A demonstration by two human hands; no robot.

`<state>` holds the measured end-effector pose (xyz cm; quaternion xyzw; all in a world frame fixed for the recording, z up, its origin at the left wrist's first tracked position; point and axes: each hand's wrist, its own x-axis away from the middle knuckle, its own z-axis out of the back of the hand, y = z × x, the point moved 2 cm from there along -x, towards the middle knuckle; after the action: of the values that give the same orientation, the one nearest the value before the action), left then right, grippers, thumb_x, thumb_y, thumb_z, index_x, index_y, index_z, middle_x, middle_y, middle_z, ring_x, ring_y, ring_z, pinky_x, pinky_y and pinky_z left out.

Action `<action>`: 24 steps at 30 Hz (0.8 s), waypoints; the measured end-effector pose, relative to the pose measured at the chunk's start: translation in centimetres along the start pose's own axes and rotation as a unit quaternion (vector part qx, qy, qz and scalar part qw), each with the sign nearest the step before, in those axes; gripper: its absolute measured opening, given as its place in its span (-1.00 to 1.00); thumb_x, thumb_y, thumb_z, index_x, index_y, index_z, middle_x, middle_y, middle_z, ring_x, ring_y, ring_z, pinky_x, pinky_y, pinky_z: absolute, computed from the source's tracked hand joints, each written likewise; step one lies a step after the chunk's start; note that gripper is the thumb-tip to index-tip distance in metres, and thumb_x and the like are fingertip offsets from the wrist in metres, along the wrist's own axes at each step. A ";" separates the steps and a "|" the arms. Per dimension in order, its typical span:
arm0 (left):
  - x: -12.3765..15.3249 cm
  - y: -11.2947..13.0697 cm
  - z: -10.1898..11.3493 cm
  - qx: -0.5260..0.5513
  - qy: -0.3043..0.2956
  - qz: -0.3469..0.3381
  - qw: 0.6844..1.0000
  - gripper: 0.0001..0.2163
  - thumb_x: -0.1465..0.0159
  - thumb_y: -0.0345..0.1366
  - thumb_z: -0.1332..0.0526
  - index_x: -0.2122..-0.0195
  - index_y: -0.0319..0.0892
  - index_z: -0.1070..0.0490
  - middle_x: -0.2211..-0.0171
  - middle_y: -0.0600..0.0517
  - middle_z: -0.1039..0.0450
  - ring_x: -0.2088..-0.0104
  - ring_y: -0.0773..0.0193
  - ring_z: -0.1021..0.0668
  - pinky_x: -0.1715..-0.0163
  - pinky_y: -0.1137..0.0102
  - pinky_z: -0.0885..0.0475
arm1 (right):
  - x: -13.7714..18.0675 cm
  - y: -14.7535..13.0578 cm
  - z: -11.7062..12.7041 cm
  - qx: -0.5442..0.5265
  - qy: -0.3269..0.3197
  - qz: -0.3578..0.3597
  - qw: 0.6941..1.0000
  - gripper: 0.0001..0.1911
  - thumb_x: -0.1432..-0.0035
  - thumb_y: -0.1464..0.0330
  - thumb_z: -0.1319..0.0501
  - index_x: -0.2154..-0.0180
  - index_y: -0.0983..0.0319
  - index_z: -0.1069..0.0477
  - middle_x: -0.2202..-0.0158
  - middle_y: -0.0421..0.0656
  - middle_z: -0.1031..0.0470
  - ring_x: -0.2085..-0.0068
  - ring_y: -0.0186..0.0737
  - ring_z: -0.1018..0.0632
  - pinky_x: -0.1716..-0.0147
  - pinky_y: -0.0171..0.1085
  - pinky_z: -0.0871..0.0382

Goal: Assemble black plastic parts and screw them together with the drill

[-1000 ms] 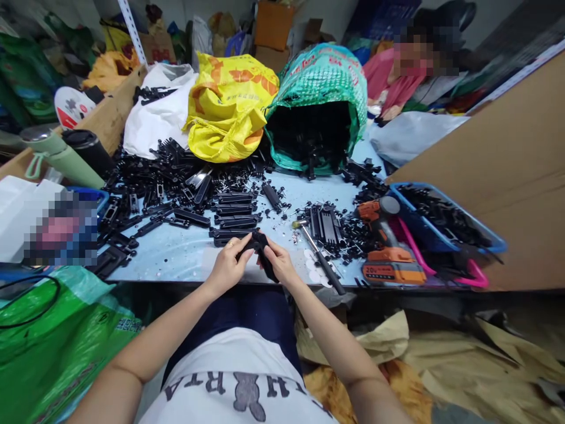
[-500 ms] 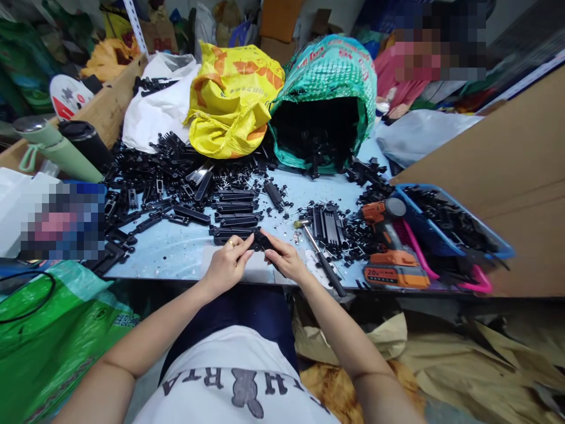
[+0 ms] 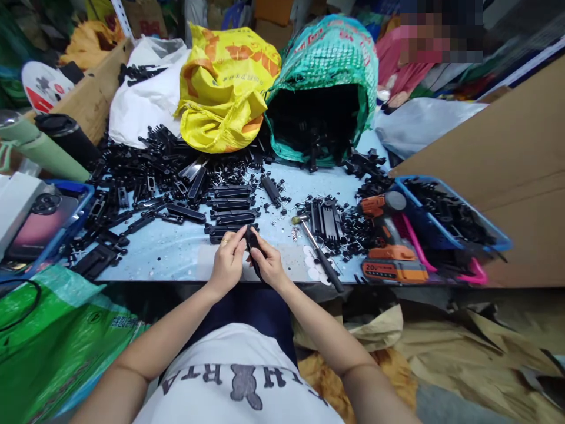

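Between my two hands is a long black plastic part (image 3: 252, 242), held up near the table's front edge and tilted. My left hand (image 3: 228, 259) pinches its upper end with thumb and fingers. Along its right side my right hand (image 3: 268, 259) is closed around it, the thumb lying on top. Just behind my hands lies a row of similar black plastic parts (image 3: 232, 217), set side by side. A hammer (image 3: 321, 254) rests to the right, next to another group of flat black parts (image 3: 326, 219).
An orange cordless drill (image 3: 388, 238) stands at the right, beside a blue basket (image 3: 503, 241) of black parts. Loose black parts (image 3: 132, 168) heap at the left. Yellow (image 3: 229, 88) and green sacks (image 3: 326, 65) stand behind. A co-worker's red sleeve (image 3: 397, 70) shows at back right.
The black part has turned more upright between my hands, and both hands have shifted slightly left. The right hand's grip has moved along it. The view has shifted a little.
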<state>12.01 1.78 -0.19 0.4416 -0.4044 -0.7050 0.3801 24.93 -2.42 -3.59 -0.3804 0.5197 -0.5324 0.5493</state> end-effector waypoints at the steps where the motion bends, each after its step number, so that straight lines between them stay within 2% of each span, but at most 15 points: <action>1: 0.2 -0.5 -0.1 0.031 -0.024 0.043 0.998 -0.64 -0.32 -0.19 0.02 -0.11 -0.13 -0.27 0.20 -0.06 -0.32 0.39 0.40 -0.45 0.37 0.45 -0.43 | 0.0 0.2 0.2 -0.003 -0.013 -0.012 1.000 -0.44 -0.20 0.13 -0.05 -0.22 0.03 -0.09 -0.01 -0.09 -0.31 0.47 -0.37 -0.43 0.51 -0.27 -0.42; 3: 0.9 -1.7 -0.6 0.098 -0.059 0.118 0.986 -0.58 -0.30 -0.15 0.00 -0.17 -0.11 -0.15 0.13 -0.08 -0.31 0.49 0.45 -0.44 0.49 0.48 -0.43 | -0.2 0.1 1.0 0.045 -0.059 -0.002 0.997 -0.46 -0.20 0.13 -0.06 -0.21 0.00 -0.10 -0.01 -0.14 -0.33 0.40 -0.30 -0.47 0.39 -0.22 -0.45; 5: 2.1 -3.1 -0.9 0.130 -0.050 0.164 0.977 -0.52 -0.30 -0.13 0.00 -0.22 -0.10 -0.03 0.09 -0.10 -0.29 0.47 0.44 -0.47 0.46 0.46 -0.47 | -1.2 -0.1 2.6 0.155 -0.097 0.025 0.983 -0.47 -0.20 0.13 -0.06 -0.20 0.00 -0.12 0.02 -0.16 -0.37 0.25 -0.22 -0.47 0.19 -0.17 -0.41; 6: 2.8 -3.8 -0.9 0.117 -0.040 0.176 0.977 -0.51 -0.30 -0.13 0.00 -0.23 -0.12 0.00 0.10 -0.11 -0.30 0.43 0.41 -0.49 0.41 0.43 -0.48 | -2.1 0.0 3.9 0.221 -0.098 0.029 0.970 -0.47 -0.20 0.13 -0.06 -0.20 0.02 -0.13 0.05 -0.16 -0.39 0.18 -0.20 -0.46 0.12 -0.17 -0.38; 8: 4.0 -5.1 -0.5 0.028 -0.029 0.173 0.984 -0.51 -0.30 -0.14 0.00 -0.23 -0.16 0.00 0.13 -0.13 -0.33 0.32 0.32 -0.51 0.33 0.37 -0.49 | -4.8 0.2 7.5 0.341 -0.045 0.008 0.939 -0.47 -0.20 0.13 -0.07 -0.18 0.12 -0.18 0.07 -0.14 -0.41 0.10 -0.21 -0.42 0.05 -0.21 -0.32; 10: 4.7 -6.0 0.1 -0.111 -0.030 0.121 0.986 -0.51 -0.28 -0.16 -0.04 -0.21 -0.19 -0.05 0.11 -0.18 -0.33 0.18 0.18 -0.48 0.26 0.27 -0.47 | -8.6 0.8 12.0 0.416 0.047 -0.043 0.907 -0.48 -0.21 0.18 -0.08 -0.16 0.22 -0.21 0.05 -0.12 -0.39 0.06 -0.24 -0.39 0.01 -0.27 -0.27; 13: 5.0 -6.7 1.2 -0.270 -0.011 -0.037 0.962 -0.54 -0.25 -0.25 -0.10 -0.17 -0.19 -0.13 0.07 -0.21 -0.30 0.03 0.03 -0.39 0.09 0.10 -0.37 | -14.6 2.0 19.2 0.460 0.196 -0.117 0.858 -0.44 -0.22 0.26 -0.08 -0.19 0.37 -0.12 -0.09 0.06 -0.22 -0.09 -0.11 -0.24 -0.10 -0.16 -0.09; 15: 4.8 -7.1 1.6 -0.314 0.000 -0.130 0.940 -0.55 -0.23 -0.32 -0.12 -0.16 -0.16 -0.15 0.07 -0.21 -0.30 -0.01 0.00 -0.35 0.02 0.05 -0.30 | -17.8 2.8 23.9 0.479 0.301 -0.184 0.803 -0.42 -0.21 0.36 -0.08 -0.21 0.42 -0.04 -0.15 0.16 -0.08 -0.14 0.01 -0.15 -0.08 -0.04 -0.07; 18: 4.4 -7.7 1.7 -0.335 0.005 -0.196 0.922 -0.52 -0.21 -0.39 -0.13 -0.17 -0.14 -0.14 0.07 -0.20 -0.32 -0.03 0.01 -0.35 0.02 0.09 -0.30 | -20.8 4.1 30.4 0.485 0.425 -0.298 0.704 -0.51 -0.22 0.51 0.05 -0.19 0.45 -0.05 -0.20 0.26 0.05 -0.19 0.12 -0.06 -0.06 0.12 -0.01; 21: 4.3 -8.3 1.4 -0.342 0.008 -0.237 0.909 -0.56 -0.19 -0.41 -0.16 -0.12 -0.20 -0.21 0.11 -0.17 -0.37 0.02 0.05 -0.40 0.08 0.17 -0.34 | -21.9 5.7 36.0 0.478 0.465 -0.421 0.615 -0.51 -0.25 0.57 0.25 -0.17 0.46 -0.08 -0.20 0.34 0.08 -0.19 0.15 -0.10 -0.01 0.25 0.04; 23: 4.5 -8.7 1.2 -0.347 0.013 -0.251 0.903 -0.60 -0.17 -0.41 -0.18 -0.06 -0.21 -0.26 0.14 -0.14 -0.39 0.07 0.09 -0.43 0.12 0.23 -0.36 | -22.2 7.0 38.9 0.493 0.435 -0.504 0.561 -0.50 -0.26 0.58 0.29 -0.18 0.43 -0.07 -0.15 0.36 -0.03 -0.15 0.14 -0.20 0.04 0.24 -0.03; 24: 4.5 -9.0 1.1 -0.352 0.016 -0.249 0.902 -0.63 -0.17 -0.42 -0.18 -0.03 -0.21 -0.28 0.16 -0.12 -0.40 0.10 0.11 -0.44 0.14 0.25 -0.37 | -22.3 7.5 40.0 0.506 0.410 -0.530 0.543 -0.51 -0.26 0.58 0.27 -0.19 0.43 -0.06 -0.11 0.36 -0.11 -0.12 0.14 -0.25 0.06 0.22 -0.07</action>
<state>7.89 1.43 -9.44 0.3769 -0.0005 -0.8658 0.3292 67.82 15.09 -0.38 0.0141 0.0367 -0.9992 -0.0045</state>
